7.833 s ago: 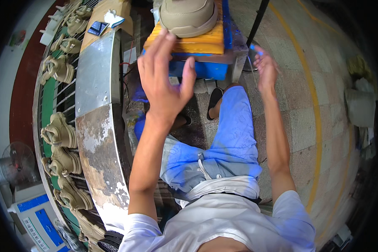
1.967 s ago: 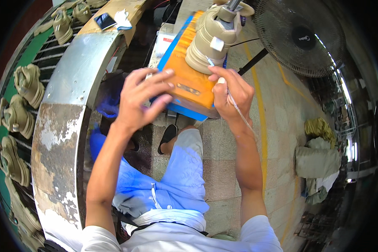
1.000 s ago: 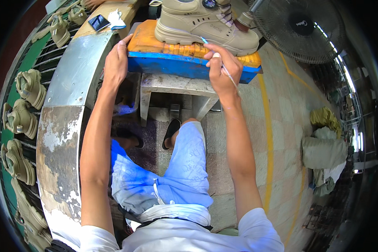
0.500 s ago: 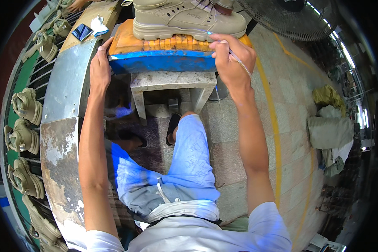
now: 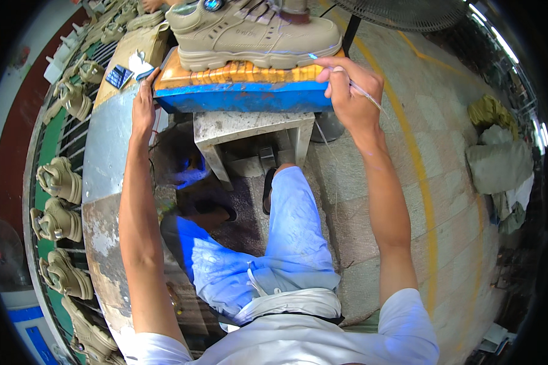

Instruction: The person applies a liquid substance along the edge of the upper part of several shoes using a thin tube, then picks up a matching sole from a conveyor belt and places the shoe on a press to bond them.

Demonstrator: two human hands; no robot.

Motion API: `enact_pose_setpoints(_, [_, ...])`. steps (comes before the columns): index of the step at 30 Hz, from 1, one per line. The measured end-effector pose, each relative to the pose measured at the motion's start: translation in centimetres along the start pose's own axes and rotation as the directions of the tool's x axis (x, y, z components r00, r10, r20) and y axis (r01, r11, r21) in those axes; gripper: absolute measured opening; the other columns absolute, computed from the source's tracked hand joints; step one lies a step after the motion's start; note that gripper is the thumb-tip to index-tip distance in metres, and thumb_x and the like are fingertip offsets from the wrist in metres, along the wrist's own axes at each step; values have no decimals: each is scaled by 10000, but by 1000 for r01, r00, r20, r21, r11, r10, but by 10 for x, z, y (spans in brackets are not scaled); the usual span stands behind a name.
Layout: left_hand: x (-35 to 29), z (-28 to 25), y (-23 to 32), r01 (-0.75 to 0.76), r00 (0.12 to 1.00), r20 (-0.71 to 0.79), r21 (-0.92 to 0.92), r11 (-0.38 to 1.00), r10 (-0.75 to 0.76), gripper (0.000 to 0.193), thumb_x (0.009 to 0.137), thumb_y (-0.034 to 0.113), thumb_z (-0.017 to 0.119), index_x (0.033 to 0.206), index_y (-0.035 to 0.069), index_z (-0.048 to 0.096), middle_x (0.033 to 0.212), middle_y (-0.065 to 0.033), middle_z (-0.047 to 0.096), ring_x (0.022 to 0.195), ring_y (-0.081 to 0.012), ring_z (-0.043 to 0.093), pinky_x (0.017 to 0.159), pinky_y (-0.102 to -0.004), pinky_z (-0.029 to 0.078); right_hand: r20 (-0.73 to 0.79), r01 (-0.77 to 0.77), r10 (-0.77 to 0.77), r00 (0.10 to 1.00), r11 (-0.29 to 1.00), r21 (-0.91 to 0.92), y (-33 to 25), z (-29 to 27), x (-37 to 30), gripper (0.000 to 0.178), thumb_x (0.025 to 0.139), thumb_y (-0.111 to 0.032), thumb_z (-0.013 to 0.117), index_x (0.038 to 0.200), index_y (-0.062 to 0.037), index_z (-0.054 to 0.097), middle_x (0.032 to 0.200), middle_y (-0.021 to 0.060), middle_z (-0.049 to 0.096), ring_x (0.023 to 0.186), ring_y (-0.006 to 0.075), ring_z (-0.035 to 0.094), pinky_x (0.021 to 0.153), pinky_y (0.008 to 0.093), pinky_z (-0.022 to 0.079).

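Observation:
A tan boot lies on its side on an orange and blue block that tops a small grey stand. My right hand is closed on a thin pen-like tool, its tip at the boot's sole edge near the block's right end. My left hand rests with fingers apart against the block's left end, holding nothing.
A curved metal conveyor rim runs down the left, with several tan shoe uppers on a green rack beyond it. A standing fan is at the top right. Cloth bundles lie on the tiled floor at right.
The boot on its block now lies flat on the stand and closer in view. My left hand moved from under the block to its left end; my right hand stays at the sole edge.

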State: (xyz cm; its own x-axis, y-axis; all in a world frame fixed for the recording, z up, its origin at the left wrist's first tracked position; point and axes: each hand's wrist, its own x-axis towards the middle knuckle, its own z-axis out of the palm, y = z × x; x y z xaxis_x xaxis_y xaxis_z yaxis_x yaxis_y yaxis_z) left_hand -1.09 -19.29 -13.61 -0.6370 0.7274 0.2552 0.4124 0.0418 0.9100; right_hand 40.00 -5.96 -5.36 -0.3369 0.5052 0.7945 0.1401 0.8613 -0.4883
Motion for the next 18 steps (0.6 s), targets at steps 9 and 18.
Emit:
enact_pose_setpoints(9, [37, 5, -18, 11, 1000, 23, -104, 995, -8, 533, 1159, 427, 394, 1466, 59, 627, 1037, -20, 690, 838, -112, 594, 756, -292, 497, -89, 109, -125, 988, 981, -160, 5, -56, 3, 233, 922, -45, 575, 987, -19, 797, 682, 106, 706, 596, 163, 675, 554, 311, 516])
enact_pose_setpoints(18, [-66, 26, 0, -136, 927, -371, -177, 975, 62, 386, 1128, 176, 457, 1419, -15, 625, 1079, -9, 680, 872, -77, 559, 785, -243, 462, 246, -393, 333, 910, 881, 262, -43, -11, -26, 394, 1013, -122, 494, 1364, -56, 660, 722, 134, 732, 658, 240, 730, 662, 405, 595])
